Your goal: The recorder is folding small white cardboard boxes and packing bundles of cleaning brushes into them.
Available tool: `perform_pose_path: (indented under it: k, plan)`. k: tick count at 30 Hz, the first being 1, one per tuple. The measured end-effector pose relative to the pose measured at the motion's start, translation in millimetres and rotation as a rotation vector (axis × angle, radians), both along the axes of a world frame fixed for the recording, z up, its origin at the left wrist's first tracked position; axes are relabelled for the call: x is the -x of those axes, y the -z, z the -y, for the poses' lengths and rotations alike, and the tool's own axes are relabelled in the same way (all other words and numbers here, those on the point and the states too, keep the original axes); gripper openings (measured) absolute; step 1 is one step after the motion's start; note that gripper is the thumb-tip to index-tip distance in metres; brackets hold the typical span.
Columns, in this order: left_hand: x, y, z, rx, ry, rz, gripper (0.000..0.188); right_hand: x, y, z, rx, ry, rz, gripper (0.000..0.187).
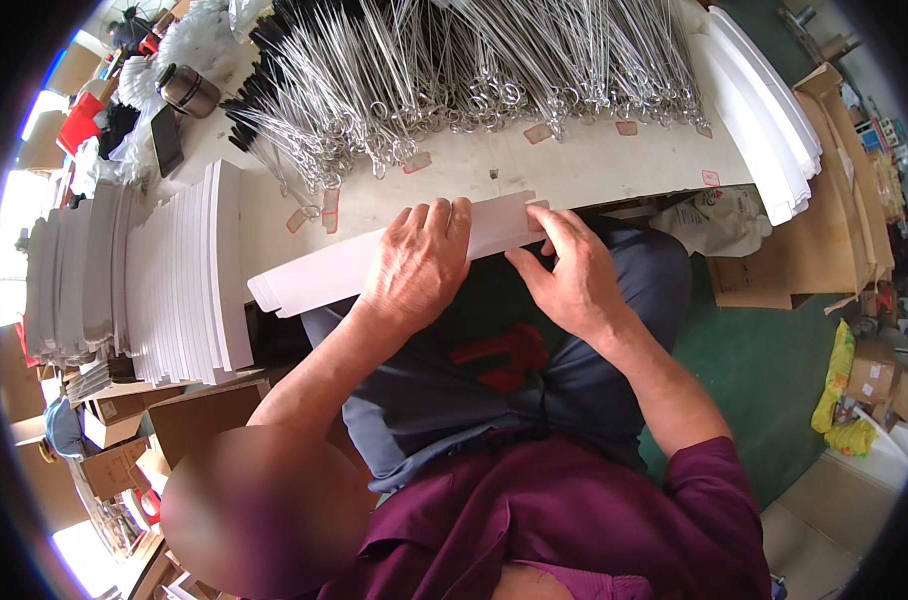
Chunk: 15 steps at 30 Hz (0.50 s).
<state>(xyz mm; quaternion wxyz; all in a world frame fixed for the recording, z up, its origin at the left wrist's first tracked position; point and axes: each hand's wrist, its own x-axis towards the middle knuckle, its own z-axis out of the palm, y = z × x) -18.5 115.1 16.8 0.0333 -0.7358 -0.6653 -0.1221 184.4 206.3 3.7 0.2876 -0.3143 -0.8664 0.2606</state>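
Observation:
A long, narrow white cardboard box (324, 270) lies at a slant along the table's near edge, its right end farther off than its left. My left hand (419, 255) is closed over the middle of it, fingers across the top and the thumb hidden. At the box's right end, the index finger of my right hand (574, 280) touches a small end flap (519, 203). The right thumb sits just below the near edge, so the end lies between finger and thumb. Beyond the box, many thin wire brushes (394, 90) with ring ends and black bristles are heaped on the table.
Rows of white boxes (179, 285) stand on the left, and more long white boxes (764, 110) lie at the right. A dark bottle (189, 90) and a phone (167, 140) rest far left. An open brown carton (834, 200) stands right. Something red (504, 358) is below my knees.

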Motion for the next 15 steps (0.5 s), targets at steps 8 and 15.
perform_pose_path:
  k: [8, 15]
  plan:
    - [3, 10, 3, -0.011, 0.004, -0.008, 0.073, 6, 13, -3, 0.54, 0.027, -0.216, 0.043]
    - [3, 14, 5, -0.054, 0.04, 0.048, 0.074, 5, 6, -4, 0.751, -0.004, -0.285, 0.041]
